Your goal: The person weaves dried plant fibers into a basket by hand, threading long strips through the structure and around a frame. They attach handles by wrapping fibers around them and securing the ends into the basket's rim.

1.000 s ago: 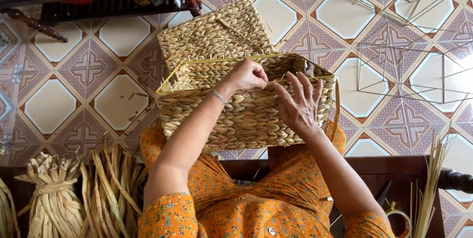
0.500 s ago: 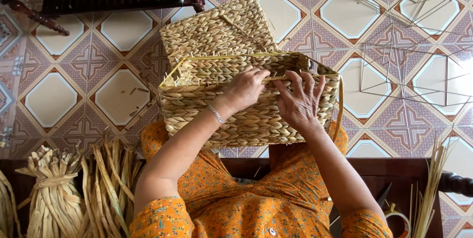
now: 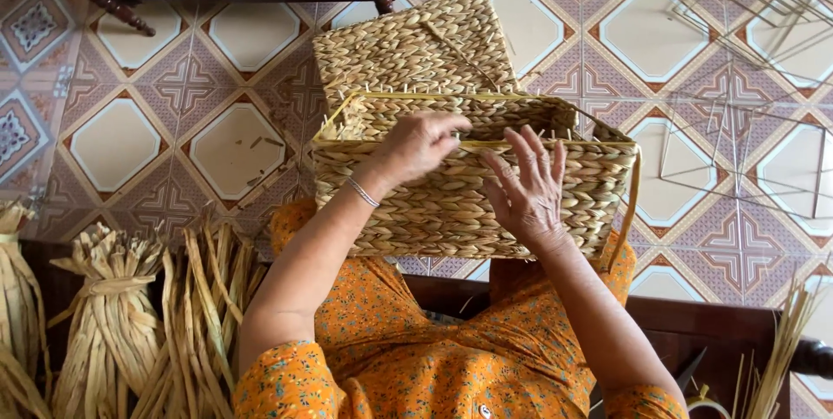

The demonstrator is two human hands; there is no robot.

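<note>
Nearest, bundles of dried reed [image 3: 113, 332] stand by the person's left side, within reach. A rectangular woven basket [image 3: 451, 202] rests on the lap, near wall facing the weaver: the left hand [image 3: 415, 147] pinches what seems a strand at the rim, while the right hand [image 3: 528, 189] lies spread open against the wall, steadying it. Beyond, a finished woven lid [image 3: 408, 42] lies on the tiled floor [image 3: 121, 141].

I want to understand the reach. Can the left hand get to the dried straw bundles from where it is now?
Probably yes. The left hand rests on the basket rim, and the bundles lie on that same side, lower left, with nothing visible between them.
</note>
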